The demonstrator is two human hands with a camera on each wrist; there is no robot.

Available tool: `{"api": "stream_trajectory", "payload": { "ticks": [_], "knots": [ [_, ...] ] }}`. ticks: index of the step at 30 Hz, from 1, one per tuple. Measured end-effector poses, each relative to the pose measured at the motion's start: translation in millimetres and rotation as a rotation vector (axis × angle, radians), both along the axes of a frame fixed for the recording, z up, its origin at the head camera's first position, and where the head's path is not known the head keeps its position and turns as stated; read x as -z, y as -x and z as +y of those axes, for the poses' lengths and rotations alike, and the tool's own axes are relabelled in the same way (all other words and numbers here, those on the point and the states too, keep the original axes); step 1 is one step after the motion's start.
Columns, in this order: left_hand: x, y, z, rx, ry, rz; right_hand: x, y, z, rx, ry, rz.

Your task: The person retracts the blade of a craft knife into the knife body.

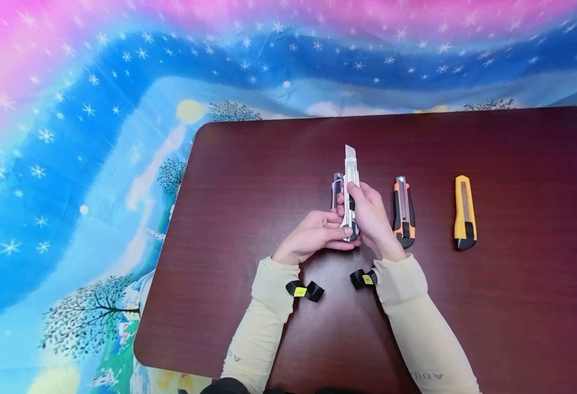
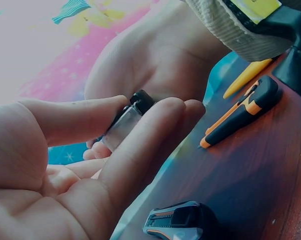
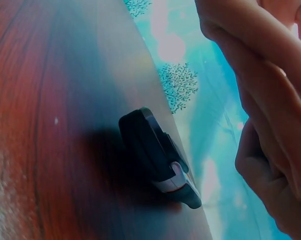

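Note:
A silver utility knife [image 1: 351, 172] points away from me above the table, its blade sticking out at the far end. My left hand [image 1: 318, 235] pinches its lower end between thumb and fingers. Higher up the handle my right hand [image 1: 373, 216] grips it, thumb on the front near the black slider. In the left wrist view the knife's end [image 2: 123, 127] shows between the left thumb and fingers. A grey and black utility knife [image 1: 336, 189] lies behind the hands, partly hidden by them. In the right wrist view, fingers [image 3: 270, 85] cover the held knife.
Right of the hands an orange and black utility knife [image 1: 404, 210] lies on the dark red-brown table [image 1: 530, 273]. Farther right lies a yellow utility knife [image 1: 465, 213]. A patterned cloth [image 1: 121, 137] hangs beyond the table's far and left edges.

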State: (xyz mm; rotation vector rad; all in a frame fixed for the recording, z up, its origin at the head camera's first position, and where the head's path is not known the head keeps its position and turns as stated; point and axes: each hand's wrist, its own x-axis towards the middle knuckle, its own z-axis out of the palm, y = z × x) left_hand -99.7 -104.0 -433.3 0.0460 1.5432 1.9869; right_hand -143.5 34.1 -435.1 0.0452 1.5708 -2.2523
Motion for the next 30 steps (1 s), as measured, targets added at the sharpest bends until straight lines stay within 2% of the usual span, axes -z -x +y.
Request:
{"api": "stream_trajectory", "payload": {
  "ticks": [9,30],
  "knots": [
    [2.0,-0.6,-2.5,0.006,0.004,0.0,1.5,-2.9,-2.4,0.005,0.057,0.018],
    [3.5,1.2,-1.9,0.01,-0.008,-0.019,2.5,-0.9,-4.1,0.036,-0.015,0.03]
  ]
}}
